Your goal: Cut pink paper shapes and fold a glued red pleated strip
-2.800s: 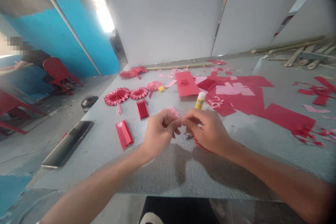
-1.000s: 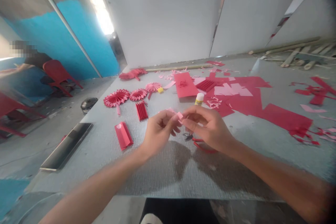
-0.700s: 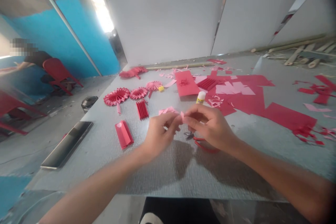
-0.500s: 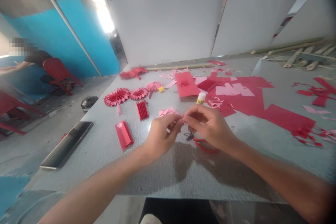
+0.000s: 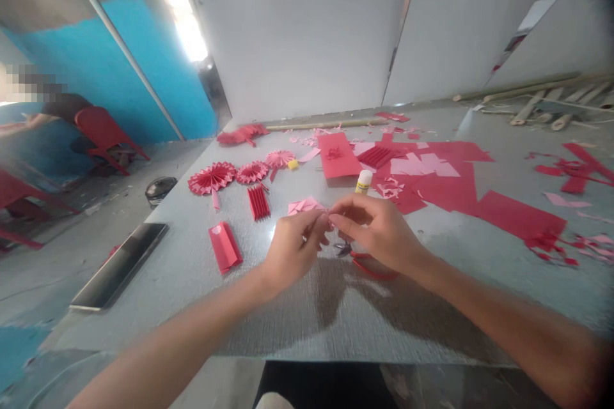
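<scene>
My left hand (image 5: 293, 244) and my right hand (image 5: 386, 230) meet above the table, their fingertips pinched together on a small piece of pink paper (image 5: 329, 215). Most of that piece is hidden by the fingers. Just behind my left fingers lie folded pink papers (image 5: 306, 205). Under my right hand rest scissors with red handles (image 5: 373, 267), partly covered by the hand. A glue stick (image 5: 363, 183) with a white top stands upright beyond my right fingers. To the left are a folded red paper (image 5: 225, 247) and a pleated red paper (image 5: 259, 202).
Red and pink paper rosettes (image 5: 212, 177) and a yellow cap (image 5: 293, 165) lie at the back left. Red sheets (image 5: 448, 185) and scraps cover the right side. A dark flat phone-like slab (image 5: 119, 266) sits at the left edge. A person sits near a red chair (image 5: 100, 131).
The view has shifted slightly, so everything sits a little further left. Both hands still pinch the pink paper, with only small finger movement.
</scene>
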`<state>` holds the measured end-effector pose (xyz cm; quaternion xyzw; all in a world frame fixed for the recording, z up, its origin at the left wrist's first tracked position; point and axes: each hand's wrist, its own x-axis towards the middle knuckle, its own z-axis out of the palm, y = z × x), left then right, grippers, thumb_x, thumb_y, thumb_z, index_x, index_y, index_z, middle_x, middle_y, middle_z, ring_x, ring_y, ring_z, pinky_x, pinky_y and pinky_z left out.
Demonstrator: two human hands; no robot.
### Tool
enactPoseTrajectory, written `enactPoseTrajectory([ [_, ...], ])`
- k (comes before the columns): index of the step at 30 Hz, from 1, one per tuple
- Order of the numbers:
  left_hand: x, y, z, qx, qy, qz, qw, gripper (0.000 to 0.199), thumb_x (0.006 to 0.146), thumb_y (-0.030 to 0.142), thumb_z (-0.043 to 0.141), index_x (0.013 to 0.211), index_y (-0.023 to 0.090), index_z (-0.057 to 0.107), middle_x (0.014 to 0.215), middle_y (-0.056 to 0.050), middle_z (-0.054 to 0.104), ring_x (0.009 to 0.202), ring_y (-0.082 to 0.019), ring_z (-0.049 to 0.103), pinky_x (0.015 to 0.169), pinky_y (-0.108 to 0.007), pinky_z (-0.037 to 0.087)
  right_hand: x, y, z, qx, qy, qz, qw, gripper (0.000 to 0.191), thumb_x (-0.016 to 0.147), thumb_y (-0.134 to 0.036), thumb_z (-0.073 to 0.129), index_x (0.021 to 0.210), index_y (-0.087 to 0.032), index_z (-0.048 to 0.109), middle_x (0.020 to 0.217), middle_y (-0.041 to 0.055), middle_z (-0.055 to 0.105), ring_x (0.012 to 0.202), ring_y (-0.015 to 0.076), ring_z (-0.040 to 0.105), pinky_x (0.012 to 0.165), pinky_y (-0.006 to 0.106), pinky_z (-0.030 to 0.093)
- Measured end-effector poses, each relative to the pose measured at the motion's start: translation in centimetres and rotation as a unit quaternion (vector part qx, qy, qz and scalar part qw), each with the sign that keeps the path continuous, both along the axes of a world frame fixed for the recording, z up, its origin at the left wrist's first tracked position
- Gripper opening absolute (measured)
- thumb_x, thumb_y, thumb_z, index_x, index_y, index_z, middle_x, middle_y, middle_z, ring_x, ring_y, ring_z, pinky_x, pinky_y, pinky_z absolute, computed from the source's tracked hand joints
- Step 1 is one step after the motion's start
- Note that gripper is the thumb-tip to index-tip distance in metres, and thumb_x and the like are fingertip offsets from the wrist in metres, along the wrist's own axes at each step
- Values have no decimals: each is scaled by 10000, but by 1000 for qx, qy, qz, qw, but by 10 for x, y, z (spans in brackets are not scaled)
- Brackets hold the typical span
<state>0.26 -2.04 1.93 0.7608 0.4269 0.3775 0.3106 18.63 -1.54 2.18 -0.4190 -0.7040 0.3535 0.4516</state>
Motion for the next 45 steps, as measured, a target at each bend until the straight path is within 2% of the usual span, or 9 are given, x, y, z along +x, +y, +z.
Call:
enactPoseTrajectory([
  [10,0,2,-3,-62,-51,-8,997,438,1031,458,444,787,147,633,660,-42,671,579,-129,639,561,-229,500,1,3,-4,-5,-29,-8,1000,198,919,-418,686,903,-221,695,718,-3,705,605,156,660,564,279,494],
  [17,0,-1,0,-46,-45,5,998,424,1025,441,467,763,154,637,646,-28,667,570,-123,639,554,-220,482,0,2,-3,2,-40,-10,999,210,905,-431,703,886,-222,710,675,-8,700,597,160,658,556,280,492],
  [22,-1,0,1,-42,-53,10,998,403,1020,432,483,784,154,655,646,-24,662,582,-124,641,558,-220,475,-1,2,-2,13,-34,3,999,193,898,-414,717,914,-221,719,751,11,742,629,165,680,581,280,513],
  [34,-1,1,1,-46,-66,5,997,343,1001,417,529,841,154,681,663,-28,660,610,-138,655,573,-228,491,0,2,-1,21,-45,3,999,210,903,-431,703,919,-222,707,733,9,731,599,158,661,572,284,507],
  [45,-1,1,-1,-45,-62,9,997,410,1019,447,482,767,157,626,643,-28,652,591,-127,641,559,-220,487,-1,2,-3,7,-32,13,999,136,914,-359,696,943,-227,677,839,8,739,668,159,689,584,271,518],
])
